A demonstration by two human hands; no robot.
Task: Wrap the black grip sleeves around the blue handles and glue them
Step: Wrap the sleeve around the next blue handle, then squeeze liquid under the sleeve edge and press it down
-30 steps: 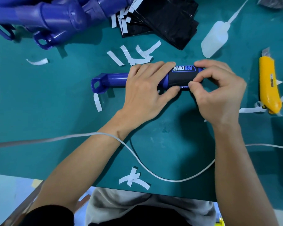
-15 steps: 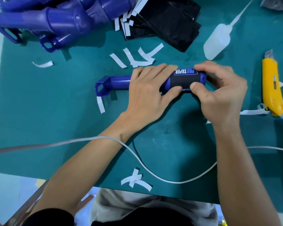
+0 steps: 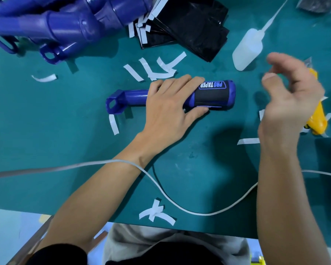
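Head view: left hand (image 3: 166,109), fingers clamped round the handle (image 3: 134,96) beside its sleeve (image 3: 210,96), mid-frame; right hand (image 3: 290,96) hovers at right, fingers loosely apart

Bright overhead light, soft shadows; right hand (image 3: 292,96) motion-blurred, wide-angle edges bowed

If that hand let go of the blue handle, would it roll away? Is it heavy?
Probably not far: the blue handle is round, but the squared loop at its end should stop it. It looks like moulded plastic, so likely light and stiff. The matte black sleeve probably slips less than the glossy blue.
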